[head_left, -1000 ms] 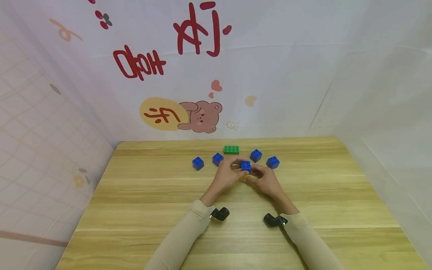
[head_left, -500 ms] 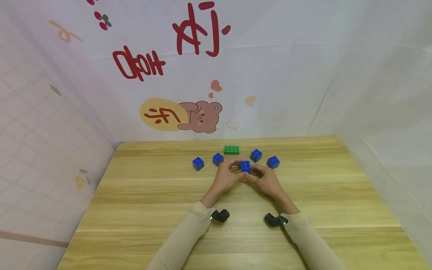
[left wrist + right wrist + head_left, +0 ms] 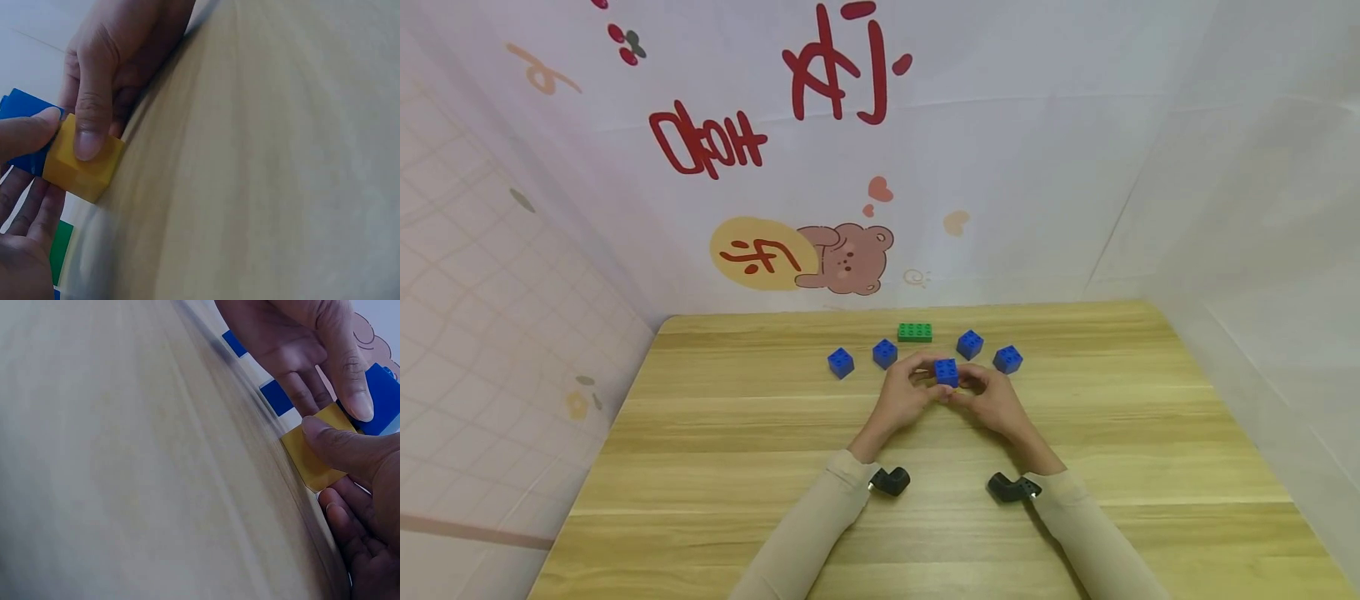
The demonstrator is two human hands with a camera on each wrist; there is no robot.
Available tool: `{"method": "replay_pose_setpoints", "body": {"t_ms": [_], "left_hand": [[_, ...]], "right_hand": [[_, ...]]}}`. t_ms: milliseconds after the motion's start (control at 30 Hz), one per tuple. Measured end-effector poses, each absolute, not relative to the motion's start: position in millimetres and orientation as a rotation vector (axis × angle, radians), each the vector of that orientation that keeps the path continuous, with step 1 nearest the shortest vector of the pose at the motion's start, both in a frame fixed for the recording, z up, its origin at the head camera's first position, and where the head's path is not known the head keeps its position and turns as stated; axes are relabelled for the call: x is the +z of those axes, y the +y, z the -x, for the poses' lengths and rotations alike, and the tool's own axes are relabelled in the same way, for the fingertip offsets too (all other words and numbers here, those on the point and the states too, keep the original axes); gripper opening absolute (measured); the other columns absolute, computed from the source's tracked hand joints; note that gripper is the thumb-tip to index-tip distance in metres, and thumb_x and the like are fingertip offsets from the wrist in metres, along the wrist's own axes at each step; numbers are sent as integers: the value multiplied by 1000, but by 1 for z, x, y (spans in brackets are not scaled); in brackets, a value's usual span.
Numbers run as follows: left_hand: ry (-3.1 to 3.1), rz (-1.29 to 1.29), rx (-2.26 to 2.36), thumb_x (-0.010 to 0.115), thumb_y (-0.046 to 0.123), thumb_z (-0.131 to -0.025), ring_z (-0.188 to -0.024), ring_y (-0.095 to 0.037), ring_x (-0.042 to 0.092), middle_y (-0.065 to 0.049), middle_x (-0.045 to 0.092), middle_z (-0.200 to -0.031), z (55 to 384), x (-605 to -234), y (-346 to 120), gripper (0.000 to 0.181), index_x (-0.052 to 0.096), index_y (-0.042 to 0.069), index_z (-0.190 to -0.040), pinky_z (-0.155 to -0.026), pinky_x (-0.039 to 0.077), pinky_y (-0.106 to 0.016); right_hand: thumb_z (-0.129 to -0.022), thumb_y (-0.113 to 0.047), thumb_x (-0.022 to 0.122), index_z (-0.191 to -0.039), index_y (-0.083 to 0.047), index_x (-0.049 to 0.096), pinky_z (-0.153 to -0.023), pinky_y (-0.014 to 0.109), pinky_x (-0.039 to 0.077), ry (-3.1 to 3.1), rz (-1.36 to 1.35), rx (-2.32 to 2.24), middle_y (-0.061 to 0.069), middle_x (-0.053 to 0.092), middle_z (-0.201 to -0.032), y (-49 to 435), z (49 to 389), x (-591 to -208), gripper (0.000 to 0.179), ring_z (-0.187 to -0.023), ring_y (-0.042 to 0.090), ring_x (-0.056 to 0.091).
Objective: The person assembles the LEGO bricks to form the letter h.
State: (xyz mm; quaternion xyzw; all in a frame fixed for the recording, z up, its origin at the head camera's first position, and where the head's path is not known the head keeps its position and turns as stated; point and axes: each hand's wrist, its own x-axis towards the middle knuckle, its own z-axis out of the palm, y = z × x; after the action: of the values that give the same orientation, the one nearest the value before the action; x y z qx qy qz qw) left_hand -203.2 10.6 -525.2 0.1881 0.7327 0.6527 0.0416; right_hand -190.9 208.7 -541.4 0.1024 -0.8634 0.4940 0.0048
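Observation:
Between both hands is a blue toy brick (image 3: 946, 372) with studs on top, stacked against a yellow brick (image 3: 303, 459) below it. My left hand (image 3: 904, 397) pinches the blue brick, its thumb on the near face and its fingers behind. From the other side my right hand (image 3: 992, 403) grips the yellow brick, thumb pressed on its near face, as the left wrist view also shows. The yellow brick's lower edge is right at the wooden table (image 3: 250, 156). In the head view the fingers hide most of the yellow brick.
Behind the hands lies a long green brick (image 3: 915, 333). Two blue bricks (image 3: 841, 362) are to the left and two more blue bricks (image 3: 1007, 359) to the right. A white printed cloth wall (image 3: 1015, 208) stands at the table's far edge.
Less yellow shows beneath the blue brick in the head view, and the left thumb has come down slightly. Both hands otherwise stay in place; the other bricks lie as before.

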Motion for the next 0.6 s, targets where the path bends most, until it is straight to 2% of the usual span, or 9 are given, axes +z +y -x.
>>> {"method": "replay_pose_setpoints", "body": {"t_ms": [267,367,500,600], "left_hand": [[2264,-587,2009,82,-3,-83,-113,-32,67,-16,70,-119,203,-526,11,42,71,8,-122,-102,58,-45],[2305,-577,1977,83,-1,-82,-111,-29,68,-14,71,-114,203,-524,11,41,73,9,-120,-101,59,-44],[2343,-586,1937,85,1,-81,-108,-24,70,-10,72,-110,204,-521,11,38,74,10,-117,-98,61,-39],[2348,-594,1930,85,-1,-80,-107,-25,70,-11,72,-109,206,-519,11,39,74,7,-116,-97,61,-40]], "right_hand": [[-86,-25,85,-122,-12,73,-97,40,59,-2703,-318,1551,9,76,-114,209,190,-543,40,-108,26,71],[-86,-26,85,-121,-12,73,-97,42,59,-2695,-326,1568,9,76,-115,209,190,-542,40,-108,26,71],[-87,-21,84,-122,-10,72,-96,40,59,-2686,-321,1547,10,76,-113,208,190,-543,39,-107,25,71],[-86,-15,84,-123,-6,71,-97,44,59,-2675,-313,1549,13,76,-113,207,191,-544,40,-108,28,70]]}}
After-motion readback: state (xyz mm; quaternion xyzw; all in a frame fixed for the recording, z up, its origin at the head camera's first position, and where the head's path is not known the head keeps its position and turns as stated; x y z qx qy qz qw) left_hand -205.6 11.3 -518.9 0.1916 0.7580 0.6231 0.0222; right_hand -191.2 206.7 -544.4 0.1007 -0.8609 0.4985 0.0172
